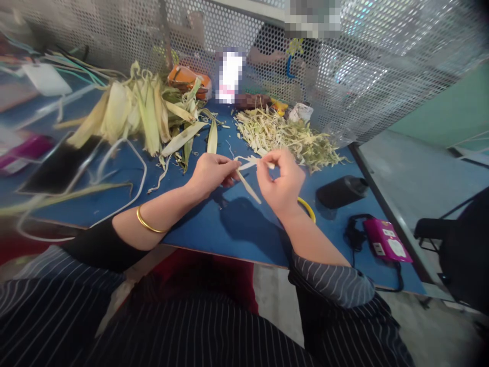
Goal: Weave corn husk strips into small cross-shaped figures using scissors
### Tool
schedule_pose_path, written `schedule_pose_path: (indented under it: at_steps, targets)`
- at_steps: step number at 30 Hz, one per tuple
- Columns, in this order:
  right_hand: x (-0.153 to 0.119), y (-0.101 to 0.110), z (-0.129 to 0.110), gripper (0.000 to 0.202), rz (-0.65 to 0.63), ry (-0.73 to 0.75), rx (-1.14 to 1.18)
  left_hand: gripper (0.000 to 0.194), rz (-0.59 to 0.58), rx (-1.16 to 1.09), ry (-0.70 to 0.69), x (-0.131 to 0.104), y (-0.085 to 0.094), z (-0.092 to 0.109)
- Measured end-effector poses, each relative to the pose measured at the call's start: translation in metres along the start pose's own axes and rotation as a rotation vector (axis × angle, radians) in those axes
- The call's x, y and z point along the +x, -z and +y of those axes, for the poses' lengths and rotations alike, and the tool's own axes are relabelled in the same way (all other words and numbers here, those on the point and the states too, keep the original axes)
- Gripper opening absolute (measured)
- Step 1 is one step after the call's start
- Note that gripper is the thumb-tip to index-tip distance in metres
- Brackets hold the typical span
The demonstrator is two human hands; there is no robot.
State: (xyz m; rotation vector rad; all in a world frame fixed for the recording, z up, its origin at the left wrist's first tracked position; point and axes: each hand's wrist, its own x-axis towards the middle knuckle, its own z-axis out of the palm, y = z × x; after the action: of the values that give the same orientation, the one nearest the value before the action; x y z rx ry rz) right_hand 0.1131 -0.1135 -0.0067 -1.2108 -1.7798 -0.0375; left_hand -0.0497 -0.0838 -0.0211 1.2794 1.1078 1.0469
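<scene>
Over the blue table, my left hand (214,173) pinches a narrow, pale corn husk strip (250,187), whose free end slants down toward the right. My right hand (281,178) is close by, thumb and forefinger closed on thin pale husk pieces that run between both hands. The exact grip of the fingertips is partly hidden. Whole dry corn husks (151,114) lie heaped beyond my left hand. Just behind my right hand spreads a pile of shredded husk bits (286,135).
A perforated metal screen (229,30) rises along the table's back. At right lie a black cone-shaped spool (340,191), a yellow ring (307,209) and a purple box (387,239) with a black cord. A dark flat device (57,168) and white cable (143,163) are at left.
</scene>
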Motion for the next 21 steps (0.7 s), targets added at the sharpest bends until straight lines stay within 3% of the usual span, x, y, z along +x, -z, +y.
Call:
schedule_pose_path:
  at_steps: [6,11,17,21]
  targets:
    - [-0.009,-0.012,0.002,0.015,-0.148,0.265,-0.255,0.011,-0.037,-0.260,0.147,0.003,0.001,0.001]
    - [-0.009,-0.009,-0.001,0.019,-0.127,0.272,-0.334,0.006,-0.089,-0.393,0.184,0.002,0.002,0.004]
    - [-0.009,-0.012,0.001,0.020,-0.173,0.223,-0.296,0.006,-0.123,-0.355,0.170,-0.002,0.003,0.011]
    - [-0.009,-0.013,0.000,0.020,-0.208,0.272,-0.317,0.016,-0.065,-0.298,0.150,-0.001,0.002,0.007]
